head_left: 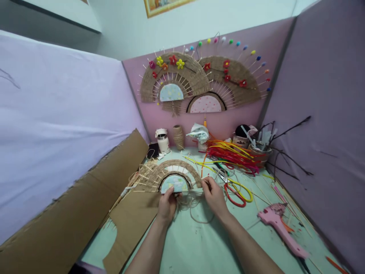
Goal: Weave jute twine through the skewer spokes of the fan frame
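A half-round woven fan (155,174) of brown twine on thin sticks is held up over the table. Its centre is a pale blue half-disc (176,182) with a dark edge. My left hand (167,205) grips the fan at the bottom of this half-disc, thumb in front. At the fan's right end, my right hand (212,194) pinches with thumb and forefinger at the twine near the edge; the exact hold is too small to make out. Loose twine (189,203) hangs in loops below, between both hands.
Red-handled scissors (235,196) lie right of my right hand, near red and yellow pipe cleaners (232,152). A pink glue gun (281,228) rests at right. Cardboard (132,219) lies at left. A twine spool (178,137) and a white bottle (162,141) stand behind. Decorated fans (242,74) hang on the back panel.
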A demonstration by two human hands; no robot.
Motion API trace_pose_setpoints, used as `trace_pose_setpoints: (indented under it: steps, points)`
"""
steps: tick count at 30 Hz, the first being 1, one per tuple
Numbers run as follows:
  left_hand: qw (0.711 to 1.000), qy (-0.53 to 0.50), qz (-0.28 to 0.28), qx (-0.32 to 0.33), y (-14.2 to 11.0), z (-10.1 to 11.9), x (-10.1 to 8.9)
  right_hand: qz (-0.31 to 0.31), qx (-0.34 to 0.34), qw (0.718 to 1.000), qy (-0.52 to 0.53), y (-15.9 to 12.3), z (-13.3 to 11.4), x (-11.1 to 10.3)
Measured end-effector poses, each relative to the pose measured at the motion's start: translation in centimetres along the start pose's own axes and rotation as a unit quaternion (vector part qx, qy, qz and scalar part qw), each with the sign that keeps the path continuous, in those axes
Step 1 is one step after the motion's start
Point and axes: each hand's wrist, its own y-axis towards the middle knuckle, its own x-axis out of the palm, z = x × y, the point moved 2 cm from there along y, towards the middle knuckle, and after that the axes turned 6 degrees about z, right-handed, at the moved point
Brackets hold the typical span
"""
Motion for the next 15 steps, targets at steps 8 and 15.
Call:
trace_pose_setpoints:
  steps: [8, 15]
  points:
    - [0.999, 0.011, -0.052, 0.000, 0.0, 0.2, 0.0, -0.001, -0.044, 0.999, -0.031, -0.1, 0.3, -0.1]
    - [0.996, 0.051, -0.065, -0.018, -0.2, 0.1, -0.2, 0.009, -0.052, 0.998, -0.021, -0.2, 1.4, 0.2]
